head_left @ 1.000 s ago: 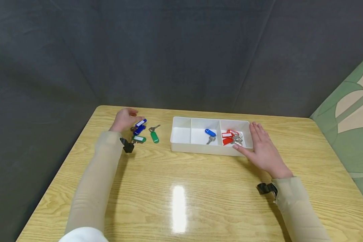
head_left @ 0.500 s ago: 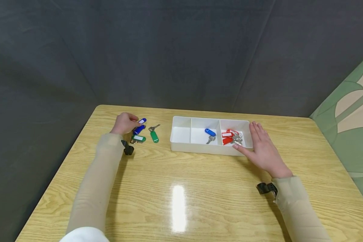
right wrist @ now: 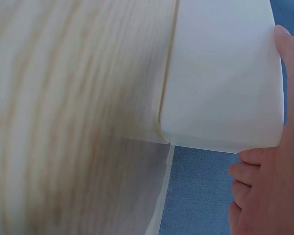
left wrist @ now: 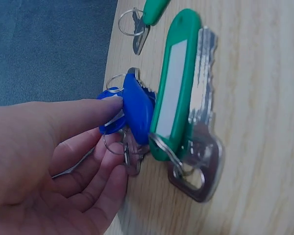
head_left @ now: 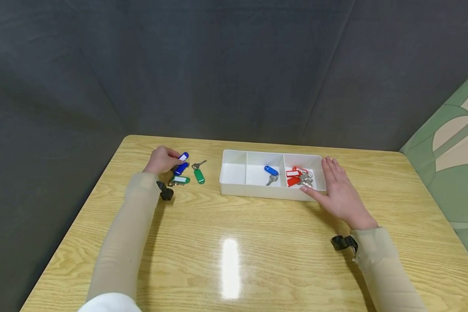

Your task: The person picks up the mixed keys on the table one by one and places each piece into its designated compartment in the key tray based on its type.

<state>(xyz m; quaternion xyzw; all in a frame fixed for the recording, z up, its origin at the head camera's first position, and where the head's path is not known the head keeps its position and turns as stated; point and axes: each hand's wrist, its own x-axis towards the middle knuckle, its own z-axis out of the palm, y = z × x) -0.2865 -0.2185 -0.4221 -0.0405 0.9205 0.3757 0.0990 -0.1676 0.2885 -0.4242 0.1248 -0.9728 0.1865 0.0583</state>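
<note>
At the left pile, my left hand [head_left: 161, 160] pinches a blue key tag [left wrist: 110, 110] with a white label. In the left wrist view the thumb lies on the tag and the fingers curl beside its ring and key. A second blue key tag [left wrist: 138, 110] lies against it. Just beside that is a green key tag [left wrist: 174, 88] with a key [left wrist: 201, 161]. My right hand [head_left: 343, 197] rests with straight fingers along the right end of the white three-compartment box [head_left: 257, 191], its thumb at the front rim.
Farther right in the pile lies another green key tag [head_left: 199, 176] with its key. The box's middle compartment holds a blue key tag [head_left: 271, 170]; red key tags [head_left: 294, 181] with keys lie in the right one. A dark curtain [head_left: 218, 78] hangs behind the table [head_left: 187, 242].
My left hand has come down onto the pile and its thumb and fingers have closed on the labelled blue key tag. The nearby tags shifted slightly. The right hand stays put.
</note>
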